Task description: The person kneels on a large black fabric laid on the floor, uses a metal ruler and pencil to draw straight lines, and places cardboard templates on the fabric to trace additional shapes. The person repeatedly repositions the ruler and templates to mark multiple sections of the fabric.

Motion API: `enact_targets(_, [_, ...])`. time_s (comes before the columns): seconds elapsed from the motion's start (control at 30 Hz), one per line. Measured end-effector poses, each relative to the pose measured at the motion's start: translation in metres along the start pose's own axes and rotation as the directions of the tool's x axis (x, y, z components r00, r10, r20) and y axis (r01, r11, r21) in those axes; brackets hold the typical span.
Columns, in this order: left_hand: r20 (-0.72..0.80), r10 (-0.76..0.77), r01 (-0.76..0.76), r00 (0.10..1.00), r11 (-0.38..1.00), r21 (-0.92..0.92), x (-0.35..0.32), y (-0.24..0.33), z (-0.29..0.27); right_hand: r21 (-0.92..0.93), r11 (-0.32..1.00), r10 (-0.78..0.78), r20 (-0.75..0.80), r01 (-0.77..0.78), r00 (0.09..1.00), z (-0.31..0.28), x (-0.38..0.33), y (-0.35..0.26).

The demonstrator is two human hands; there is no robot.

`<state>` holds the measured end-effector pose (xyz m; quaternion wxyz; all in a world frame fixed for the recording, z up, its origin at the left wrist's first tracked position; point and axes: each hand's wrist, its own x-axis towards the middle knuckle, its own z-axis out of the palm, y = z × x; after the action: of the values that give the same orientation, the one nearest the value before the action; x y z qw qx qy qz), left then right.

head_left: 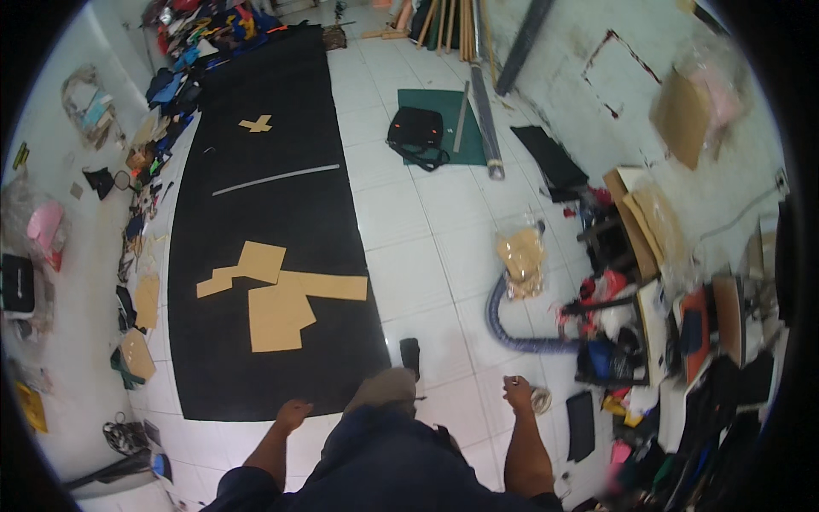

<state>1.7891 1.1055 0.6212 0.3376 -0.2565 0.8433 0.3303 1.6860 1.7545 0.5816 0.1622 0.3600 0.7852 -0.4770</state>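
My left hand (294,415) hangs low beside the near edge of a long black sheet (273,218) on the floor, its fingers loosely apart and holding nothing I can see. My right hand (516,392) is out over the white tiles at the right, fingers curled together; whatever is in them is too small to make out. Several tan cardboard pattern pieces (275,317) lie overlapping on the near half of the sheet. Farther up it rest a long metal ruler (277,178) and a small tan cross-shaped pile of strips (256,124).
A black bag (415,130) sits on a green cutting mat (465,152), beside a long wrapped roll (484,119). A grey hose (503,328) curves near a plastic bag of tan pieces (520,254). Cluttered shelves (653,333) line the right; scraps (145,303) lie along the left wall.
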Motion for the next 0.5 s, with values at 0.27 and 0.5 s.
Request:
enact_targets(0.27, [0.114, -0.265, 0.249, 0.958, 0.959, 0.132, 0.128, 0.073, -0.013, -0.246, 0.96, -0.143, -0.036, 0.13, 0.989, -0.029, 0.11, -0.104])
enact_targets(0.5, [-0.115, 0.205, -0.233, 0.972, 0.902, -0.364, 0.278, 0.372, -0.122, -0.167, 0.903, 0.367, -0.173, -0.395, 0.914, -0.079, 0.117, -0.031])
